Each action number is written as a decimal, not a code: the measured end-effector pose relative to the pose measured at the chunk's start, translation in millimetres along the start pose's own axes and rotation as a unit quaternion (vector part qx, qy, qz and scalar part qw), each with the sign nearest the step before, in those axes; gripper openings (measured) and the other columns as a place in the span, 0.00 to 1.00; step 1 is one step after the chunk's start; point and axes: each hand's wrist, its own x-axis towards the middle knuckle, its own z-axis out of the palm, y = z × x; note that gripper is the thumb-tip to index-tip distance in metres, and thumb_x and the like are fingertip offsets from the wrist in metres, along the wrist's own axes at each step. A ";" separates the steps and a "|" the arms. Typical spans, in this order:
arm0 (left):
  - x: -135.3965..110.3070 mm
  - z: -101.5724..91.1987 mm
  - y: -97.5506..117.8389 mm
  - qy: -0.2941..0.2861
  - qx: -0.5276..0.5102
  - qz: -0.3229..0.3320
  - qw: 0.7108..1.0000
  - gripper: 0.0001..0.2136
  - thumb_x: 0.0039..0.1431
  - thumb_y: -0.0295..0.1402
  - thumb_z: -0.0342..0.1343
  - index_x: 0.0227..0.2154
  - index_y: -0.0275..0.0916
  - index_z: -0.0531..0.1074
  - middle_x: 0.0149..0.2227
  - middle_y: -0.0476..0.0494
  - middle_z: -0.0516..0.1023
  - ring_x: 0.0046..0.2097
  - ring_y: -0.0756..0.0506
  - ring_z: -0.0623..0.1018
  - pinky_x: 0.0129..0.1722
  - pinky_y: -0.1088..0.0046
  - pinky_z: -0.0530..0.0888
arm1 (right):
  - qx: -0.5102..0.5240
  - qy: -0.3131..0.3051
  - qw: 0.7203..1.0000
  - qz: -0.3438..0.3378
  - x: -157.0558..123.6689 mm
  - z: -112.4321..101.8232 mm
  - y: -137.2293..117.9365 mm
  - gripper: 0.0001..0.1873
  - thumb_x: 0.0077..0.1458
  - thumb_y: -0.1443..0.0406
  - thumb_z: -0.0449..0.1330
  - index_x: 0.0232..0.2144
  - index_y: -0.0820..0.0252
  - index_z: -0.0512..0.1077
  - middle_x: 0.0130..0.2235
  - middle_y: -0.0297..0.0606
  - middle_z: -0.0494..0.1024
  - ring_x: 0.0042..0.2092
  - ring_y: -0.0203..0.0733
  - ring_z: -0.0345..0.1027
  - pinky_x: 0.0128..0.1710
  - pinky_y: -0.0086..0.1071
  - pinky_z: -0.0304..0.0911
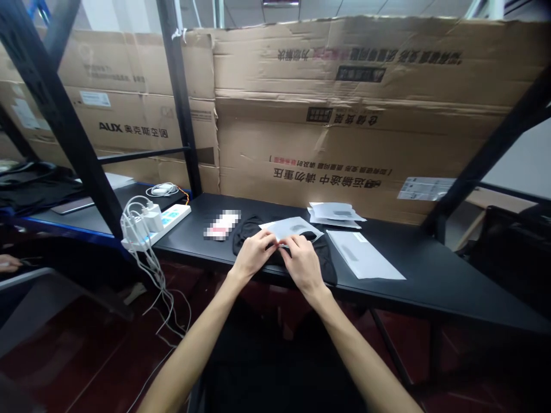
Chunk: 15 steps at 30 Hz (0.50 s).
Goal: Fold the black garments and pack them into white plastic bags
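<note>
My left hand and my right hand meet at the near edge of a frosted, pale plastic bag with a dark printed patch. Fingers and thumbs of both hands are pinched together on that edge. Beneath the bag and hands lies a bunched black cloth, spread close to the desk's front edge. To the right of my right hand, another frosted bag with a small white label lies flat. A small stack of similar bags sits behind it.
The black desk backs onto tall cardboard. At left stand a white power strip with chargers and dangling white cables. A blurred-out flat item lies nearby. Dark metal posts frame the desk. Another person's hand shows far left.
</note>
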 end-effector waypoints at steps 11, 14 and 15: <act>-0.3 1.0 1.3 -0.026 0.029 0.010 0.999 0.04 0.70 0.27 0.63 0.38 0.41 0.80 0.46 0.44 0.83 0.39 0.46 0.83 0.40 0.73 0.77 | -0.238 -0.024 0.967 -0.086 10.4 -10.2 19.9 0.09 0.68 0.69 0.60 0.35 0.54 0.78 0.41 0.43 0.80 0.44 0.50 0.71 0.50 0.41 0.64; -0.7 0.0 2.0 -0.025 0.013 0.013 1.000 0.04 0.68 0.26 0.64 0.36 0.41 0.79 0.47 0.45 0.83 0.39 0.47 0.83 0.41 0.73 0.77 | -0.305 -0.010 0.949 -0.081 11.9 -18.5 26.8 0.08 0.66 0.70 0.60 0.37 0.55 0.78 0.41 0.41 0.79 0.39 0.46 0.70 0.43 0.38 0.63; -0.7 -0.5 2.2 -0.025 0.005 0.014 1.000 0.05 0.68 0.26 0.64 0.35 0.41 0.79 0.47 0.45 0.83 0.40 0.47 0.83 0.42 0.73 0.78 | -0.315 -0.004 0.946 -0.076 12.3 -22.0 29.6 0.08 0.66 0.70 0.60 0.37 0.55 0.78 0.41 0.40 0.79 0.38 0.45 0.69 0.41 0.37 0.62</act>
